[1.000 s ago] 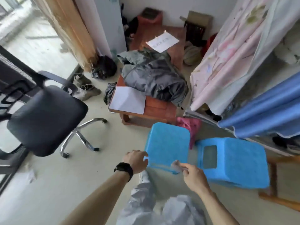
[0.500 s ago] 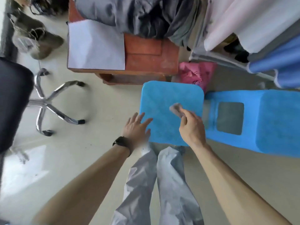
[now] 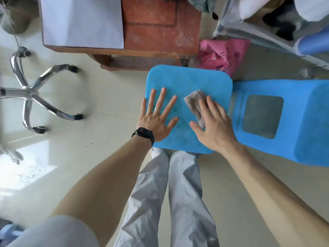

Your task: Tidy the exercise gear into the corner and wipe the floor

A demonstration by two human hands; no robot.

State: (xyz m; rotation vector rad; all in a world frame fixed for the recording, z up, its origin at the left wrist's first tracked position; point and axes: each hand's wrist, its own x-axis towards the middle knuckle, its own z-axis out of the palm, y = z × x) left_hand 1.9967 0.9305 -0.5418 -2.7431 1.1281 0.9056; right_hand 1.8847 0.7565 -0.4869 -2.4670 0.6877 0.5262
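both lie on the blue stool [image 3: 195, 81]: left grip [image 3: 156, 120] spread flat and empty, right grip [image 3: 213, 127] pressing the cloth [image 3: 194, 102] down with straight fingers. floor [image 3: 106, 104] shows specks, so wiping it seems not done.

White paper [image 3: 81, 20] on wooden table [image 3: 160, 32], pink bag [image 3: 219, 54] beside

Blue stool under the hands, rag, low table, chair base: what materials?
Blue stool: looks like moulded plastic, with a matte, finely textured top and rounded corners.
Rag: soft cloth, grey-brown and crumpled; fibre unclear.
Low table: wood with a reddish-brown varnish, scuffed with pale speckles.
Chair base: likely chromed metal, given the mirror-bright highlights.
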